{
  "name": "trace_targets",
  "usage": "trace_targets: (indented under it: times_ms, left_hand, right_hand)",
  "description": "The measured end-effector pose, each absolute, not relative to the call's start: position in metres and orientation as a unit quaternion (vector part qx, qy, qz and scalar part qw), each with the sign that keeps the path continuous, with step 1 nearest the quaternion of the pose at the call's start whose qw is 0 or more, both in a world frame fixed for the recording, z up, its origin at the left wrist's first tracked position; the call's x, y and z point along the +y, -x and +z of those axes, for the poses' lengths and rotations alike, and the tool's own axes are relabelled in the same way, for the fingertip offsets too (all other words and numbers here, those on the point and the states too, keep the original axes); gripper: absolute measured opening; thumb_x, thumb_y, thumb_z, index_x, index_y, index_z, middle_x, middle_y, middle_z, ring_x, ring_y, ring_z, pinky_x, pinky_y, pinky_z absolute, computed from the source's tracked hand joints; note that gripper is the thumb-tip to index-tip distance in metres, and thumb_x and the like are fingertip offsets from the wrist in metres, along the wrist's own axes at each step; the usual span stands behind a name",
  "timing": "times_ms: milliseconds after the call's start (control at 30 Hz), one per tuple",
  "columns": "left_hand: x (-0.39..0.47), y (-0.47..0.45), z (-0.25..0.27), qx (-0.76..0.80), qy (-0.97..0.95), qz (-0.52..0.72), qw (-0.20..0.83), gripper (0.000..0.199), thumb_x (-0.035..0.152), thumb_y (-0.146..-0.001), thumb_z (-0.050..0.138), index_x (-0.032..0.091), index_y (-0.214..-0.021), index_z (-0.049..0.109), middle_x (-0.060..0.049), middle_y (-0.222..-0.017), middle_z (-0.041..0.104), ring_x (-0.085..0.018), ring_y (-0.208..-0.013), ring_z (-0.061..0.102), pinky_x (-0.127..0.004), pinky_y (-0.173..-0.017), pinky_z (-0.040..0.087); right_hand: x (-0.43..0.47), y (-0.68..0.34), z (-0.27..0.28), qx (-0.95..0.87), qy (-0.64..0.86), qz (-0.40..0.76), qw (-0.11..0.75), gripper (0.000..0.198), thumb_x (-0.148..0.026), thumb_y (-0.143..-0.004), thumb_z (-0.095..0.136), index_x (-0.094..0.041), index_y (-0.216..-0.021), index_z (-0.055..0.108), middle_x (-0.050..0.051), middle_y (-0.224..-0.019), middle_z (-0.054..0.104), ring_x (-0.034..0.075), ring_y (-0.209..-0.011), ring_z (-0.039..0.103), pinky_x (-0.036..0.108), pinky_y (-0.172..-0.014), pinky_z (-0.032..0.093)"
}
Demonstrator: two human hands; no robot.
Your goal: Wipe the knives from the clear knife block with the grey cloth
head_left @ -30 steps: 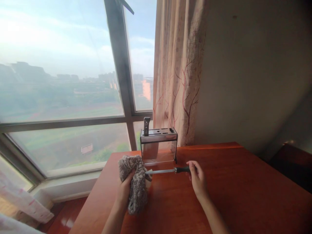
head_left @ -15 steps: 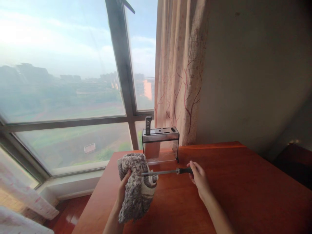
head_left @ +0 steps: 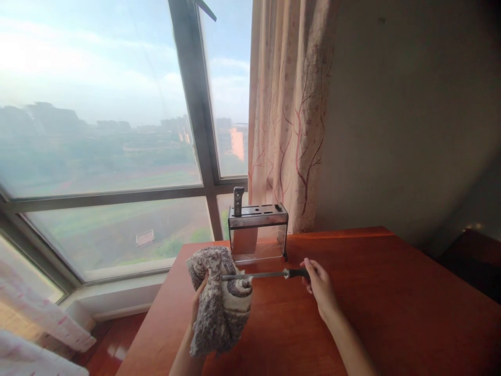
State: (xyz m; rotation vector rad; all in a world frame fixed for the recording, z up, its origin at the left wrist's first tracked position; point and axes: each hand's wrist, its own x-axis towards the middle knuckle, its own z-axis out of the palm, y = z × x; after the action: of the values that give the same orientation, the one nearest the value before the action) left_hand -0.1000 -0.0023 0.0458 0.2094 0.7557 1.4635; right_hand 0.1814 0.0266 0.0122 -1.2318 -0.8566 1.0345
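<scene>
Left hand (head_left: pixel 198 298): clamped on a shaggy grey-and-cream cloth (head_left: pixel 215 316), thumb on the near side, remaining fingers largely hidden by the pile. Right hand (head_left: pixel 320 284): apart from the left, gripping the end of the dark handle of a metal rod (head_left: pixel 266 274). The rod lies roughly level between the hands, above the table (head_left: pixel 352 297); its left end meets the cloth's folds (whether the tip is wrapped or merely covered cannot be told). Just beyond the cloth and rod, a clear-sided knife block (head_left: pixel 259 218) with a slotted top stands upright on the table, one knife handle (head_left: pixel 238 201) rising from its left end. Behind it hangs a branch-patterned curtain (head_left: pixel 287 109), with a large window (head_left: pixel 105 136) to the left and a plain wall (head_left: pixel 391 125) to the right.
</scene>
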Motion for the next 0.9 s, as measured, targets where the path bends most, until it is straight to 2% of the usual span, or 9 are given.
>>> trace_targets:
  times_ms: [133, 267, 367, 467, 567, 667, 767, 900]
  left_hand:
    - [-0.002, 0.095, 0.053, 0.341, -0.097, 0.638, 0.683, 0.028, 0.025, -0.09, 0.05, 0.01, -0.107, 0.067, -0.01, -0.074, 0.076, -0.025, -0.076, 0.073, -0.035, -0.075, 0.059]
    - [-0.006, 0.085, 0.061, 0.416, -0.101, 0.657, 0.62, 0.031, 0.028, -0.086, 0.06, 0.009, -0.109, 0.066, -0.008, -0.072, 0.076, -0.024, -0.069, 0.074, -0.033, -0.069, 0.06]
    - [-0.007, 0.08, 0.062, 0.441, -0.108, 0.684, 0.57, 0.03, 0.026, -0.085, 0.061, 0.01, -0.11, 0.065, -0.008, -0.074, 0.076, -0.023, -0.069, 0.074, -0.032, -0.068, 0.06]
    - [-0.005, 0.08, 0.062, 0.439, -0.106, 0.687, 0.569, 0.029, 0.026, -0.085, 0.06, 0.009, -0.108, 0.065, -0.009, -0.077, 0.077, -0.024, -0.072, 0.074, -0.033, -0.07, 0.06]
    - [-0.003, 0.082, 0.06, 0.427, -0.103, 0.686, 0.579, 0.03, 0.027, -0.086, 0.059, 0.009, -0.108, 0.065, -0.01, -0.081, 0.077, -0.025, -0.074, 0.074, -0.036, -0.073, 0.06]
    - [-0.003, 0.081, 0.058, 0.417, -0.104, 0.682, 0.592, 0.029, 0.028, -0.085, 0.06, 0.01, -0.107, 0.065, -0.01, -0.083, 0.077, -0.026, -0.074, 0.074, -0.039, -0.075, 0.06]
    - [-0.005, 0.075, 0.057, 0.424, -0.11, 0.675, 0.594, 0.026, 0.026, -0.083, 0.063, 0.01, -0.104, 0.066, -0.011, -0.085, 0.077, -0.026, -0.074, 0.074, -0.04, -0.076, 0.06]
    - [-0.009, 0.066, 0.053, 0.446, -0.127, 0.66, 0.591, 0.025, 0.022, -0.08, 0.068, 0.009, -0.102, 0.066, -0.013, -0.09, 0.076, -0.027, -0.076, 0.074, -0.039, -0.075, 0.061]
  right_hand:
    - [0.027, -0.182, 0.012, -0.374, 0.522, 0.434, 0.631, 0.041, -0.061, -0.074, 0.064, -0.02, -0.079, 0.061, -0.003, -0.058, 0.054, 0.009, -0.048, 0.048, 0.017, -0.038, 0.03]
    - [0.027, -0.182, 0.012, -0.392, 0.511, 0.423, 0.638, 0.038, -0.057, -0.077, 0.063, -0.02, -0.083, 0.062, -0.003, -0.059, 0.055, 0.011, -0.05, 0.047, 0.019, -0.041, 0.034]
    - [0.024, -0.18, 0.014, -0.419, 0.493, 0.424, 0.633, 0.035, -0.053, -0.079, 0.063, -0.02, -0.091, 0.064, -0.002, -0.063, 0.056, 0.012, -0.053, 0.049, 0.021, -0.044, 0.038]
    - [0.02, -0.177, 0.018, -0.464, 0.457, 0.431, 0.625, 0.032, -0.048, -0.082, 0.062, -0.022, -0.101, 0.063, -0.002, -0.066, 0.058, 0.012, -0.055, 0.052, 0.023, -0.05, 0.043]
    - [0.016, -0.175, 0.023, -0.503, 0.432, 0.443, 0.603, 0.033, -0.043, -0.082, 0.065, -0.023, -0.108, 0.06, 0.002, -0.086, 0.065, 0.014, -0.063, 0.058, 0.026, -0.058, 0.048]
    - [0.011, -0.171, 0.028, -0.554, 0.418, 0.441, 0.569, 0.033, -0.038, -0.08, 0.067, -0.023, -0.108, 0.061, 0.006, -0.103, 0.067, 0.018, -0.078, 0.062, 0.03, -0.069, 0.051]
    - [0.008, -0.165, 0.029, -0.616, 0.408, 0.421, 0.526, 0.023, -0.034, -0.079, 0.068, -0.021, -0.098, 0.066, 0.005, -0.097, 0.068, 0.021, -0.088, 0.062, 0.031, -0.077, 0.049]
    - [0.006, -0.153, 0.026, -0.642, 0.401, 0.418, 0.503, 0.019, -0.033, -0.079, 0.068, -0.021, -0.093, 0.068, 0.005, -0.091, 0.068, 0.022, -0.087, 0.063, 0.031, -0.078, 0.048]
